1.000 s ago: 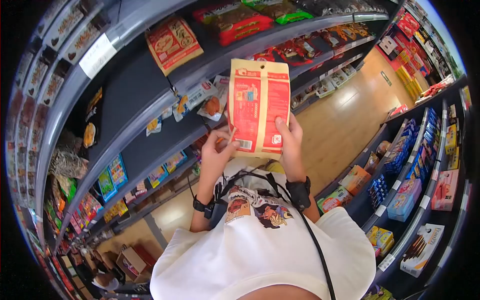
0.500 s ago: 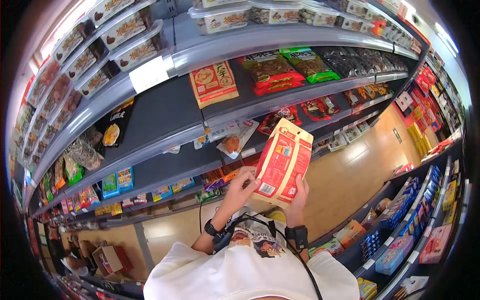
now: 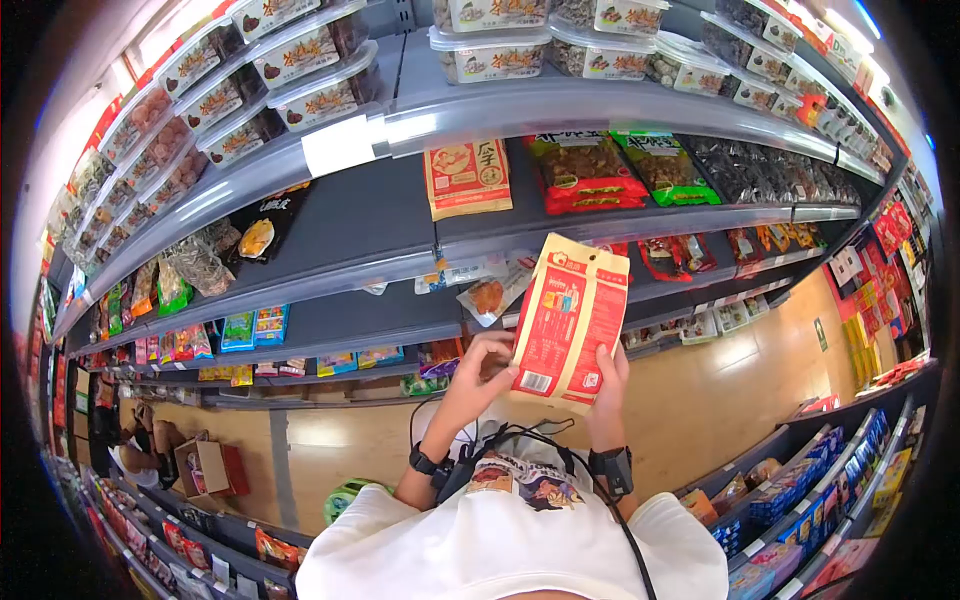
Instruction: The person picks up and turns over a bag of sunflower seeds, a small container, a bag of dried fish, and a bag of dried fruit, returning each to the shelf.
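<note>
pouch: red-and-tan snack pouch (image 3: 568, 320), held up between both hands in front of the chest, printed back with barcode facing the camera, tilted a bit to the right
left hand: left hand (image 3: 482, 368) closed on the pouch's lower left edge, fingers curled at the side seam
right hand: right hand (image 3: 607, 385) gripping the lower right corner from behind, fingertips wrapped round the edge
handling: looks light, a soft film bag with a flat sealed top; likely slick and crinkly, and the contents may crush if squeezed
where to grip: judged best at the side seams or bottom corners as now, or pinch the sealed top strip
above hands: same-looking pouch (image 3: 467, 177) lying alone on the dark shelf (image 3: 330, 225), red and green packs (image 3: 585, 172) just right of it
higher up: clear lidded tubs (image 3: 490, 50) stacked on the top shelf
behind pouch: small snack packets (image 3: 490, 295) lying on the shelf just beyond the left hand
in the way: the shelf's front rail (image 3: 300, 282) juts out between the hands and the shelf's back
far left, low: open cardboard box (image 3: 205, 468) on the floor
</note>
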### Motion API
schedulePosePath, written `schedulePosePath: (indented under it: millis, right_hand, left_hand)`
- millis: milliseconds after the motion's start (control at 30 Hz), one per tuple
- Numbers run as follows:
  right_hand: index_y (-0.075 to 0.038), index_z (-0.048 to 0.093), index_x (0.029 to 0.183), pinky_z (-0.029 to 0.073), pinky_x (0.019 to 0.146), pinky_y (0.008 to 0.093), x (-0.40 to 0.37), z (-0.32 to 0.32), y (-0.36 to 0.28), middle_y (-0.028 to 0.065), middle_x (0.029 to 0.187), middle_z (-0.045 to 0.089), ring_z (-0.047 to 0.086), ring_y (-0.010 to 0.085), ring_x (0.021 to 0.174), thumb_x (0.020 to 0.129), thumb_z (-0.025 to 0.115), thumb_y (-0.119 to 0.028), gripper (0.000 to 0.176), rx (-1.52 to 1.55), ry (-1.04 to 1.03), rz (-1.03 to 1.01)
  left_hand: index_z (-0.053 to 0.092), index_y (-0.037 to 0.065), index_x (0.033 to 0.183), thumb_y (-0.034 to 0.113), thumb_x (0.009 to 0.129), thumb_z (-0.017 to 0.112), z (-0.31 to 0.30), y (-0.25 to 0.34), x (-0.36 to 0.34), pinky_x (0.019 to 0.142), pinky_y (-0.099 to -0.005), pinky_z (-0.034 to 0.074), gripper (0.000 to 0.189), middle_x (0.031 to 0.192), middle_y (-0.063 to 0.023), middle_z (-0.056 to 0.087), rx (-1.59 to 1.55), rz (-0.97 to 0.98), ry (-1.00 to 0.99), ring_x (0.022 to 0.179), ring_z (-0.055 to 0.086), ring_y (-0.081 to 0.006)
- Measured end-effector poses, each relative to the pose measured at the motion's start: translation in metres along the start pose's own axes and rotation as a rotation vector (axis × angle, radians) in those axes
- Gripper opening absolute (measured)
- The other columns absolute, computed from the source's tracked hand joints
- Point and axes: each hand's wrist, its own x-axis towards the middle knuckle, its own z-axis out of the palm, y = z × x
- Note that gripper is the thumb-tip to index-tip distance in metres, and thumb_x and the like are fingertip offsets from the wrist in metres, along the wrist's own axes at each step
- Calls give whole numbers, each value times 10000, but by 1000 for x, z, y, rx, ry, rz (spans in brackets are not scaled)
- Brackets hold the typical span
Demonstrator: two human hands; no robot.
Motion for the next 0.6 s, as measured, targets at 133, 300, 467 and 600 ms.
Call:
schedulePosePath:
  millis: [133,300,467,600]
  right_hand:
    - [32,458,1285,465,902,305,-2,-17,-15,107,1188,585,580,170,1045,928,555,-121,401,-91,-13,-16]
    - [29,429,1311,418,951,302,-10,-28,-44,106,1238,549,531,164,1112,939,541,-155,430,-197,-85,-67]
    - [36,384,1375,379,1024,340,-12,-37,-66,135,1312,479,495,216,1199,942,544,-189,514,87,-262,-87]
    - [15,481,1295,374,1040,343,9,-59,-56,102,1252,501,466,234,1234,826,682,-53,515,-200,-360,2]
  left_hand:
    - [348,3,1352,186,897,658,22,3,12,955,-344,445,579,1338,-158,460,-34,-226,-77,1180,506,-200]
    - [331,-45,1387,277,925,623,55,-23,35,998,-329,397,635,1315,-164,506,133,-171,-78,1203,481,-196]
    - [302,22,1437,312,1007,456,80,-30,52,1040,-335,353,542,1361,-111,479,-92,-187,-135,1264,430,-186]
    - [209,139,1508,411,1020,363,99,-24,59,1093,-374,301,579,1490,-49,309,-387,-297,-227,1358,305,-184]
